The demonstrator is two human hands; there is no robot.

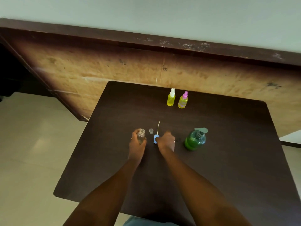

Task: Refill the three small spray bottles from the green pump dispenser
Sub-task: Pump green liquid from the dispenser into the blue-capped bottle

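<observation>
Left hand [137, 145] wraps around clear spray bottle [141, 136], neck up, open, no head on it, looks empty. Right hand [166, 141] knuckles up, fingers curled down against blue spray head [155, 139] lying on dark table [236, 168], dip tube [158, 126] pointing away; whether fingers pinch it, cannot tell. Small clear cap [151, 131] stands between bottle and tube. Green pump dispenser [195, 140] near, right of right hand. Farther back, side by side, yellow liquid inside: white-topped spray bottle [171, 98], pink-topped spray bottle [183, 101].
</observation>
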